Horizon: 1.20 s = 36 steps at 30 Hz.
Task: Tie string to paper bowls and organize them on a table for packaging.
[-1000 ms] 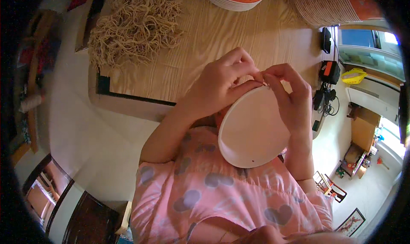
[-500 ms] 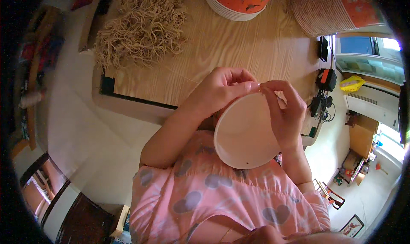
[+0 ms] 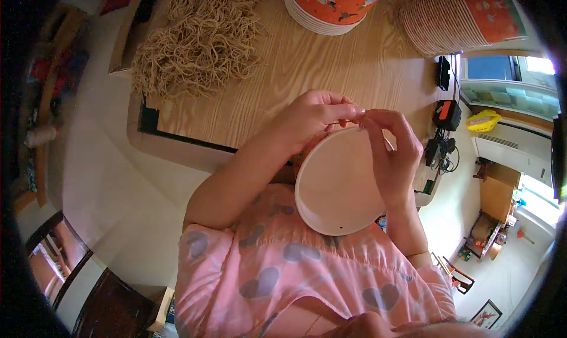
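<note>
A paper bucket (image 3: 339,184), white inside with an orange-red outer wall, is tilted against my front with its mouth toward me. A small dark hole shows near its lower rim. At the upper rim the fingertips of both hands meet. My left hand (image 3: 322,114) is closed in a pinch just beyond the rim, its other fingers curled behind. My right hand (image 3: 397,146) pinches at the same spot, its thumb over the bucket's mouth. Whatever the fingertips hold is too small to make out.
A tangled heap of tan twine (image 3: 198,42) lies at the table's far left. One stack of orange-printed paper buckets (image 3: 331,10) stands at the back; another stack (image 3: 446,25) lies at the far right. Black adapters and cables (image 3: 443,140) sit by the right edge of the wooden table (image 3: 283,72).
My left fingertips have shifted slightly up and right at the rim, and the left forearm has swung a little outward. The bucket has hardly moved.
</note>
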Tool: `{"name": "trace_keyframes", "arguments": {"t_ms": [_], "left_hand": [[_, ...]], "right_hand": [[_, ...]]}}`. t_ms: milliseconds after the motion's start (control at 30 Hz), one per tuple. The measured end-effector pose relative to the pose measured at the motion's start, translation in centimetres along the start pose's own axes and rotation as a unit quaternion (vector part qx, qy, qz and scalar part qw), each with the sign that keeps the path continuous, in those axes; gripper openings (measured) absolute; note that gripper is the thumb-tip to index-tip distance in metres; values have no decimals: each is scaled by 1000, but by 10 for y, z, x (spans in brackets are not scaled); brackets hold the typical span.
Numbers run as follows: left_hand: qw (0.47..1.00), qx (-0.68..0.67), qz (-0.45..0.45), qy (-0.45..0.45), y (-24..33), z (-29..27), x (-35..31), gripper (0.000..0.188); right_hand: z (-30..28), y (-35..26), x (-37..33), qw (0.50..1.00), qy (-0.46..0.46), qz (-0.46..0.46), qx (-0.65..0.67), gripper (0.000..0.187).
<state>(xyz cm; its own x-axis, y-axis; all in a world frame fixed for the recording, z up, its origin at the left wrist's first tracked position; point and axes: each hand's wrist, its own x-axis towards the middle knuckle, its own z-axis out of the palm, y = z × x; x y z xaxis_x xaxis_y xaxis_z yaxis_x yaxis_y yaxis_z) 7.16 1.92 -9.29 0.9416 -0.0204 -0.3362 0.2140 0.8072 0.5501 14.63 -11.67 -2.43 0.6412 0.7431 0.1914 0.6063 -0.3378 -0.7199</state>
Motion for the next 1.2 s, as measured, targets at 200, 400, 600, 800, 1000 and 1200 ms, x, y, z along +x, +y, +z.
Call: {"name": "trace_keyframes", "arguments": {"t_ms": [200,400,600,800,1000,1200], "left_hand": [[1000,6,3,21,-2,1,-3,14],[998,17,14,66,-1,7,-12,16],[995,-76,57,42,-10,-1,-9,15],[997,-40,51,45,-12,-8,-12,16],[977,121,119,129,-12,2,-16,19],[928,288,170,162,-7,8,-21,10]], "right_hand": [[1,-3,1,998,12,-56,-36,9],[4,5,1,994,13,-90,-52,11],[2,3,-3,989,-15,-113,-97,19],[1,2,-2,988,-47,-103,-105,22],[-8,5,7,999,-50,12,17,15],[-11,0,18,979,-139,128,81,12]]}}
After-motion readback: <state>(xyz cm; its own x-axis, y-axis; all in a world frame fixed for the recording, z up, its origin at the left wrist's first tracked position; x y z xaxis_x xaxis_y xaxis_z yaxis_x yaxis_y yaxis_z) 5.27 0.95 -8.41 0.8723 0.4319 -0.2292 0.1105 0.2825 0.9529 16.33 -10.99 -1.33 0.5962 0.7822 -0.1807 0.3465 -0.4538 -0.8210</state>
